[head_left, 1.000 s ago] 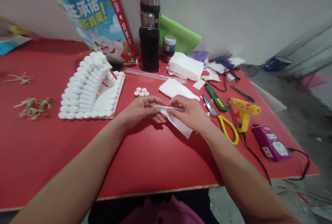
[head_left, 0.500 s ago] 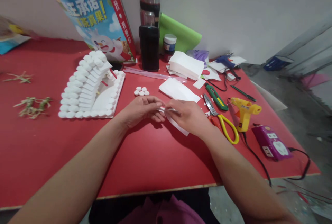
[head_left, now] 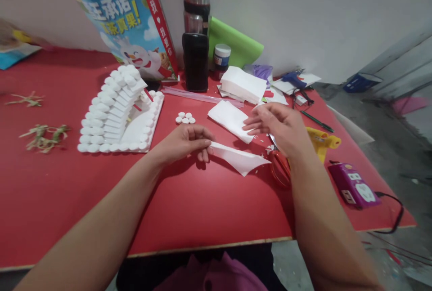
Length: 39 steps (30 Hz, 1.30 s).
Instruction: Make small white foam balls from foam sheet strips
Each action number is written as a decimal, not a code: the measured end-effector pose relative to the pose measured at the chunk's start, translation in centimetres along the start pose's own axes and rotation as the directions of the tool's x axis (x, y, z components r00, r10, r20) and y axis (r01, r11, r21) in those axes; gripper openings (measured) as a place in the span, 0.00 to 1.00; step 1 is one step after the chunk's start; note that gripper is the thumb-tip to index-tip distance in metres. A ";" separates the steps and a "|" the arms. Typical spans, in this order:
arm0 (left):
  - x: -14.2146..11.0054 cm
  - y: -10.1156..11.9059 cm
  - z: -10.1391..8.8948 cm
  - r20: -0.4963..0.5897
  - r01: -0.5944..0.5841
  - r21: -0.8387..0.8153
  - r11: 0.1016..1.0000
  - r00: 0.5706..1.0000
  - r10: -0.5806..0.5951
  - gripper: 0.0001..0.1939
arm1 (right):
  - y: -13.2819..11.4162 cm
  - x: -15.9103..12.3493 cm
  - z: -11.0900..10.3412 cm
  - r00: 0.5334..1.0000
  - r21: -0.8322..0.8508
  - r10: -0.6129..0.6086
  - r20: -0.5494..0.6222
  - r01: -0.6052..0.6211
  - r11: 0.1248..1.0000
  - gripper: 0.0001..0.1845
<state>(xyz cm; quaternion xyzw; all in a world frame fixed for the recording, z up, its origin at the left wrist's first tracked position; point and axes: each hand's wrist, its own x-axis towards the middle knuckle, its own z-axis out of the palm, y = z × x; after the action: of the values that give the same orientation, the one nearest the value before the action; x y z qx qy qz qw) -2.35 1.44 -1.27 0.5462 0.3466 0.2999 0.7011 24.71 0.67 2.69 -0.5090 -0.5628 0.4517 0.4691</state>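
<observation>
My left hand (head_left: 192,145) is closed, thumb over fingers, pinching one end of a strip of folded white paper (head_left: 241,158). The strip stretches to the right just above the red table, its far end tapering to a loose point. Apart from it, my right hand (head_left: 275,124) is raised with its fingers spread; nothing shows in it. Beneath that hand and forearm are scissors (head_left: 280,169), mostly hidden, with a red handle in sight. A folded white sheet (head_left: 229,120) lies just beyond both hands, and several round white pieces (head_left: 185,118) sit behind my left hand.
On the left stands a white stair-like model (head_left: 116,115) edged with round pieces. A yellow glue gun (head_left: 319,140) and a purple power box (head_left: 354,185) are at right. Behind are a black phone-like object (head_left: 195,62), a paper stack (head_left: 243,84) and a pen (head_left: 317,121).
My right hand has let go of the paper and moved right and up, now covering the green cutter. The strip lies more open to view, still in my left hand.
</observation>
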 end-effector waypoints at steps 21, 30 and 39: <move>0.5 0.1 0.9 -0.108 -0.043 0.089 0.995 0.993 0.052 0.12 | 1.9 -0.2 4.8 0.754 0.152 0.375 0.539 -0.525 0.838 0.23; 0.5 0.0 0.7 -0.107 -0.140 0.102 0.985 0.983 0.150 0.13 | 1.0 -0.2 4.2 0.669 0.200 0.357 0.652 -0.605 0.770 0.18; 0.1 0.7 1.1 -0.057 -0.334 0.450 0.828 0.915 0.400 0.03 | 1.4 -0.1 4.4 0.577 0.252 0.349 0.738 -0.717 0.650 0.10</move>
<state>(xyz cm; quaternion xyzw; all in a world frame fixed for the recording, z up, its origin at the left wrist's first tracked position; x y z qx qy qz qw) -1.41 1.06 -0.44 0.7199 0.3436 0.3850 0.4641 20.58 0.57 0.66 -0.3277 -0.3477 0.8542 0.2050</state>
